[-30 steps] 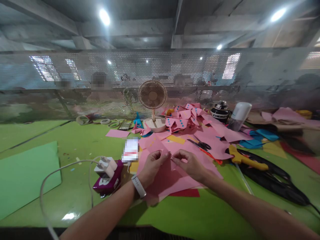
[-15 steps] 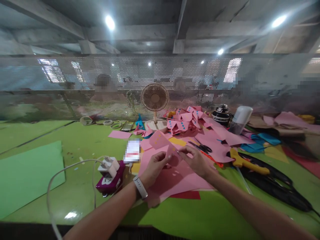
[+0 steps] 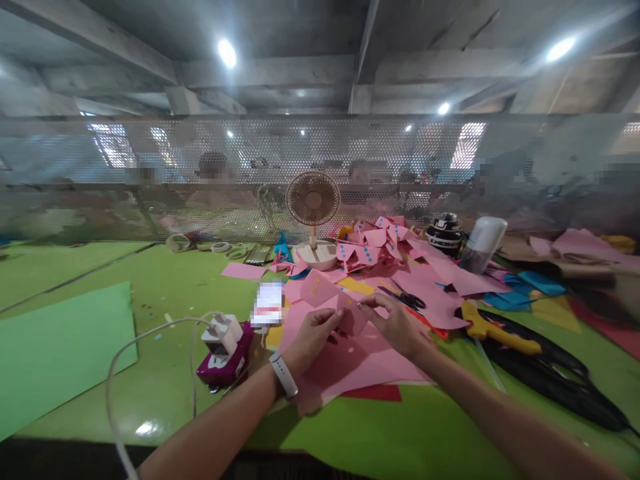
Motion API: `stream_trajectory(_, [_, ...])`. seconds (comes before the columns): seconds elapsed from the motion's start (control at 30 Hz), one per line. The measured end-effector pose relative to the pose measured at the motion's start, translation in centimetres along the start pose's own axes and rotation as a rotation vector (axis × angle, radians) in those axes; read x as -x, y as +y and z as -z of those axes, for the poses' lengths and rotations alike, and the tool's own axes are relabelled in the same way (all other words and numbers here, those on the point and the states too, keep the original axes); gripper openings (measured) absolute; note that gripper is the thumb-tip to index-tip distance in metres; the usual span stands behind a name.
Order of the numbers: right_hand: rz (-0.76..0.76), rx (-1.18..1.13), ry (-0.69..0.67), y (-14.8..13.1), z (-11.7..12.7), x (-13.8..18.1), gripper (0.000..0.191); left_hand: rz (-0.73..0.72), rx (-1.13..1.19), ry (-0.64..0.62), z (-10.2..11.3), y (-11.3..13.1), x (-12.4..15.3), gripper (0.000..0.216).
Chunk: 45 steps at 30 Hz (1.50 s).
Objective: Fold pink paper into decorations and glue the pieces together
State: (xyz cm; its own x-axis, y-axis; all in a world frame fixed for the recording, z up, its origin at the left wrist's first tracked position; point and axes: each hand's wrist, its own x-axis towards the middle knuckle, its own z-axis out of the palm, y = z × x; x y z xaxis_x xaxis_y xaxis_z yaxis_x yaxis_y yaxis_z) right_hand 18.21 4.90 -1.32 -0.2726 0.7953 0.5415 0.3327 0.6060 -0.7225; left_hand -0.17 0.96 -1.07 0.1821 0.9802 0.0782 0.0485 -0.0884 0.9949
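My left hand (image 3: 314, 335) and my right hand (image 3: 396, 325) both pinch a small folded pink paper piece (image 3: 351, 316) with blue dots, held just above a large pink sheet (image 3: 360, 363) on the green table (image 3: 165, 287). A white band sits on my left wrist. Another folded pink piece with yellow dots (image 3: 316, 289) lies just beyond my hands. Black-handled scissors (image 3: 406, 297) lie to the right of my right hand.
A small desk fan (image 3: 313, 207) stands behind a heap of folded pink pieces (image 3: 373, 245). A purple power strip with white plugs (image 3: 225, 343) and a cable lies left. A yellow glue gun (image 3: 493, 328), a white bottle (image 3: 483, 243) and a green sheet (image 3: 55, 347) are about. People sit behind the mesh screen.
The hands have lifted the small pink piece off the sheet and brought it between them; the view has shifted slightly down and left.
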Motion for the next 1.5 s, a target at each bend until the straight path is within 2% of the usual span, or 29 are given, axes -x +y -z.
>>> stream_trajectory(0.13, [0.097, 0.12, 0.101, 0.1, 0.3, -0.2, 0.018, -0.045, 0.003, 0.038, 0.1, 0.2, 0.0, 0.04])
stream_trajectory(0.23, [0.059, 0.157, 0.113, 0.0, 0.6, -0.4, 0.021, -0.058, 0.005, 0.056, 0.0, 0.1, -0.1, 0.04])
stream_trajectory(0.4, [-0.156, -0.053, -0.116, -0.4, 0.5, -0.2, 0.029, -0.037, 0.026, 0.055, -0.1, -0.3, -0.3, 0.042])
stream_trajectory(0.53, [-0.182, -0.134, -0.204, -0.9, 0.3, 0.0, 0.033, -0.036, 0.043, 0.053, -0.2, -0.2, -0.3, 0.041])
stream_trajectory(1.13, [-0.22, -0.086, -0.18, -0.9, 0.0, -0.2, 0.033, 0.017, 0.044, 0.039, 0.1, -1.2, -0.7, 0.038])
stream_trajectory(1.37, [-0.293, -0.22, -0.202, 0.0, -0.3, -0.4, 0.03, 0.028, 0.038, 0.031, 0.5, -1.1, -0.7, 0.039])
stream_trajectory(1.5, [-0.321, -0.302, -0.163, 1.1, -0.4, -0.3, 0.034, 0.024, 0.022, 0.03, 0.7, -1.0, -0.7, 0.038])
